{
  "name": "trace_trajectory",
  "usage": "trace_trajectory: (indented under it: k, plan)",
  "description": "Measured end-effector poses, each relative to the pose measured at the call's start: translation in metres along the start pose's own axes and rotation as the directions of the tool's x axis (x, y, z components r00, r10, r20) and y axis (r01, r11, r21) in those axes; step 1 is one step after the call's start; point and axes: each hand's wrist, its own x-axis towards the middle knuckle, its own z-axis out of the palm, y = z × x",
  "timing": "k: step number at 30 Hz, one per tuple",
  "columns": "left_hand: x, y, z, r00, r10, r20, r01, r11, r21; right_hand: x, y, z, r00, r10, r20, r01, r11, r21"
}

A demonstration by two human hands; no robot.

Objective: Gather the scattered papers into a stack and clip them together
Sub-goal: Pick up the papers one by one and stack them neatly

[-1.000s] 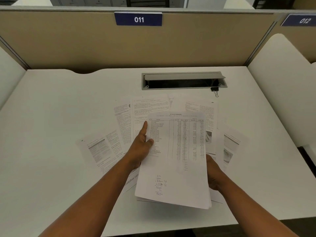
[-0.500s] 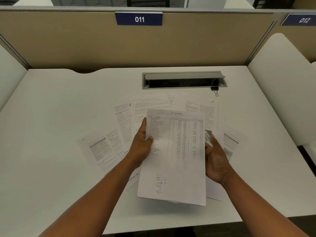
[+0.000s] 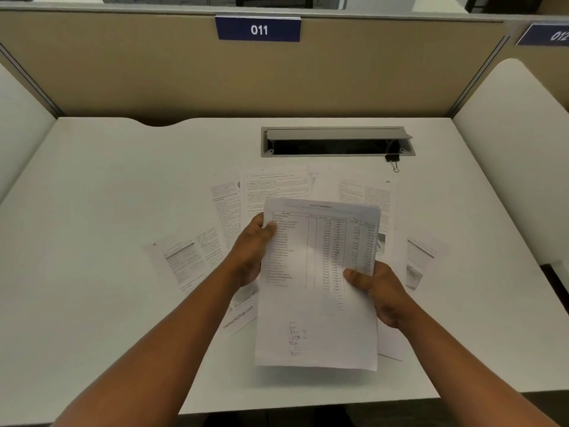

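Right hand now pinches the thin white sheaf.

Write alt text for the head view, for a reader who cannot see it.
Both hands hold a stack of papers above a white desk, left hand at its left edge, right hand at its right. More printed sheets lie scattered beneath, and a black binder clip sits beside the cable tray.

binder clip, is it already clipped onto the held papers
No, the binder clip lies on the desk by the cable slot, apart from the stack both hands hold.
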Motion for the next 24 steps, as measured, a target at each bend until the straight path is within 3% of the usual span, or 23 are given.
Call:
trace_trajectory:
  k: [2, 5, 8, 12, 24]
  plan:
    - [0.003, 0.008, -0.002, 0.999, 0.031, 0.028, -0.028, 0.997, -0.074, 0.0, -0.001, 0.0, 1.0, 0.008, 0.02, -0.008, 1.0, 0.017]
    - [0.007, 0.019, -0.008, 0.979, 0.091, 0.18, -0.035, 0.955, -0.294, -0.001, -0.004, -0.001, 0.998, 0.032, 0.06, -0.038, 0.996, 0.086]
    - [0.011, 0.025, -0.014, 0.943, 0.132, 0.307, 0.04, 0.868, -0.495, -0.004, -0.009, 0.0, 0.991, 0.051, 0.121, -0.068, 0.988, 0.135]
    - [0.009, 0.029, -0.011, 0.916, 0.113, 0.385, 0.146, 0.799, -0.584, -0.009, -0.016, 0.006, 0.988, 0.047, 0.15, -0.076, 0.979, 0.19]
    - [0.009, 0.017, -0.009, 0.951, 0.143, 0.274, 0.121, 0.645, -0.755, -0.015, -0.018, 0.02, 0.968, 0.105, 0.227, -0.159, 0.958, 0.238]
